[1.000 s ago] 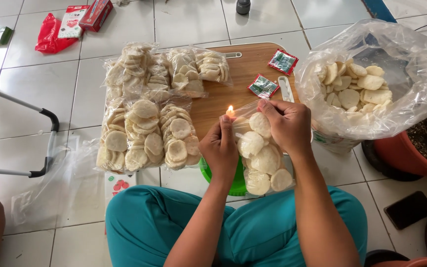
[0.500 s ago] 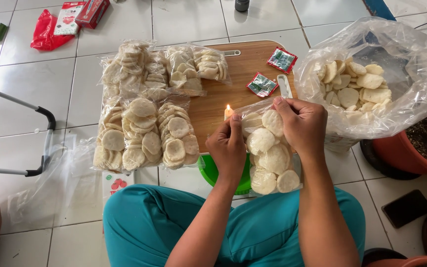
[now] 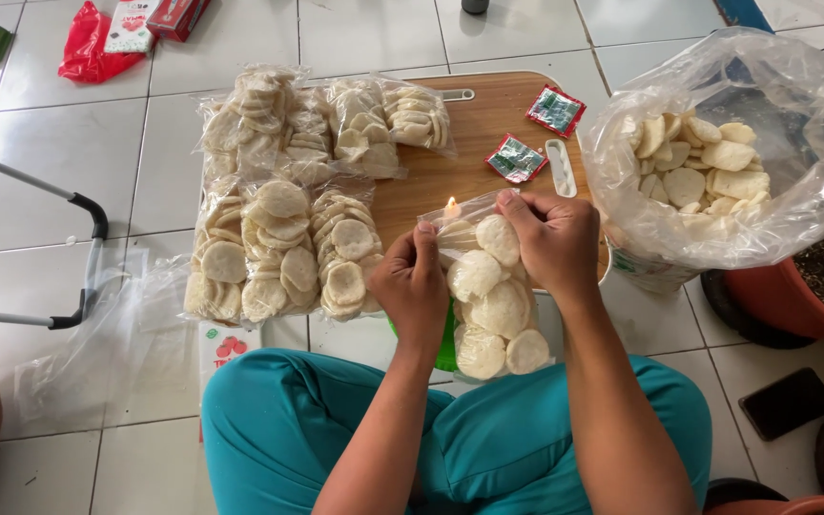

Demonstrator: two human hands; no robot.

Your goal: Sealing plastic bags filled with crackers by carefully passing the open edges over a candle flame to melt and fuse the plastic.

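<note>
The left hand [image 3: 419,282] pinches the upper left edge of a clear plastic bag of crackers [image 3: 493,303], fingers closed on the film. The right hand [image 3: 553,236] grips the bag's top right corner, thumb and fingers clamped on the folded plastic. Between the two hands the bag's top edge is stretched out, and a small candle flame [image 3: 450,204] burns just at that edge, beside the left thumb. The bag hangs in front of the person's lap, above teal trousers [image 3: 336,429], and holds pale round crackers. A green object [image 3: 446,339] shows under the bag, mostly hidden.

Beyond the hands lies a wooden board [image 3: 474,143] on the tiled floor [image 3: 50,181]. On its left half and beside it lie several filled bags of crackers [image 3: 283,243] in two rows. Two small red and green sachets [image 3: 536,133] lie on the board's right part, with a small white object [image 3: 559,168] near them. To the right stands a large clear sack [image 3: 717,172] of loose crackers, open at the top. A red plastic bag [image 3: 88,52] lies far left on the floor.
</note>
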